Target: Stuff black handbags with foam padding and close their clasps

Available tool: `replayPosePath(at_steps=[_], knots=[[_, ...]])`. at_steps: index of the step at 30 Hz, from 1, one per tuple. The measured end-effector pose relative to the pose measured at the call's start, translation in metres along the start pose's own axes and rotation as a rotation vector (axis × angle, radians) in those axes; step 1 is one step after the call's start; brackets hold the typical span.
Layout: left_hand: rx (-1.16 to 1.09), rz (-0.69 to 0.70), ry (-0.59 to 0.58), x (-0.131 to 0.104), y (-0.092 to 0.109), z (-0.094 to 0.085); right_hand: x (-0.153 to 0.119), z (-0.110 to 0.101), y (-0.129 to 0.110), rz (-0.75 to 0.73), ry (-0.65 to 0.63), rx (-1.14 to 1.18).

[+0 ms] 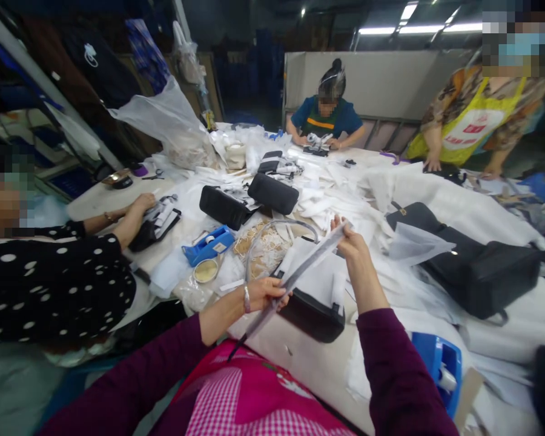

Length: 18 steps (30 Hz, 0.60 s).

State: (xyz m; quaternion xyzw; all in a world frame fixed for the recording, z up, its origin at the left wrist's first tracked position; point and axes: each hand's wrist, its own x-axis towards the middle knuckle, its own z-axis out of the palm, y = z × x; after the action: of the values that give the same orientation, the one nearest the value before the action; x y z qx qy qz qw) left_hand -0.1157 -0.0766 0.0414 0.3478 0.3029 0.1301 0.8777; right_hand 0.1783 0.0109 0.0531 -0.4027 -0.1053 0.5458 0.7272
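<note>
Between my two hands runs a long dark strap wrapped in clear plastic film [309, 261], slanting from lower left to upper right. My left hand [269, 292] pinches its lower part, and a bare black end hangs below toward my apron. Higher up, my right hand [352, 242] has its fingers closed on the whitish upper end of the film. Just beneath the strap, a black handbag [315, 318] lies on the table with white paper [320, 278] over it. A thin wrapped handle loop [281, 222] arches behind my left hand.
A blue tape dispenser [209, 244], a roll of tape [206, 270] and a pile of rubber bands [263, 245] lie to the left. Black bags [272, 192] sit farther back; a larger black bag [476, 266] lies right. Another blue dispenser [438, 366] is near my right arm. Several co-workers surround the table.
</note>
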Motion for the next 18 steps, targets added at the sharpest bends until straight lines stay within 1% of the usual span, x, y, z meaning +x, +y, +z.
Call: replayPosePath(at_steps=[2, 4, 6, 7, 8, 9, 10, 12, 13, 15, 16, 17, 18], knots=[[0.039, 0.096, 0.122, 0.009, 0.005, -0.001, -0.014, 0.004, 0.009, 0.132, -0.036, 0.037], [0.048, 0.151, 0.214, 0.019, 0.011, 0.0, -0.037, 0.012, 0.027, 0.276, -0.141, -0.032], [0.031, 0.207, 0.269, 0.029, 0.017, 0.002, -0.065, 0.023, 0.05, 0.401, -0.246, -0.134], [0.022, 0.23, 0.281, 0.032, 0.019, 0.003, -0.078, 0.029, 0.061, 0.428, -0.284, -0.168], [0.018, 0.235, 0.273, 0.033, 0.02, 0.003, -0.088, 0.035, 0.07, 0.422, -0.303, -0.178], [0.018, 0.223, 0.244, 0.032, 0.019, 0.003, -0.096, 0.04, 0.077, 0.393, -0.302, -0.169], [0.022, 0.194, 0.187, 0.029, 0.016, 0.003, -0.102, 0.044, 0.081, 0.35, -0.282, -0.151], [0.027, 0.118, 0.032, 0.019, 0.003, 0.003, -0.106, 0.045, 0.079, 0.281, -0.218, -0.121], [0.036, 0.083, -0.067, 0.014, -0.006, 0.002, -0.105, 0.041, 0.076, 0.274, -0.181, -0.137], [0.053, 0.057, -0.159, 0.01, -0.026, -0.001, -0.094, 0.025, 0.071, 0.306, -0.127, -0.181], [0.07, 0.072, -0.126, 0.012, -0.035, -0.004, -0.084, 0.015, 0.07, 0.352, -0.088, -0.212], [0.08, 0.131, 0.02, 0.015, -0.041, -0.007, -0.072, 0.004, 0.072, 0.424, -0.064, -0.237], [0.057, 0.202, 0.203, 0.018, -0.045, -0.011, -0.058, -0.006, 0.075, 0.492, -0.019, -0.257]])
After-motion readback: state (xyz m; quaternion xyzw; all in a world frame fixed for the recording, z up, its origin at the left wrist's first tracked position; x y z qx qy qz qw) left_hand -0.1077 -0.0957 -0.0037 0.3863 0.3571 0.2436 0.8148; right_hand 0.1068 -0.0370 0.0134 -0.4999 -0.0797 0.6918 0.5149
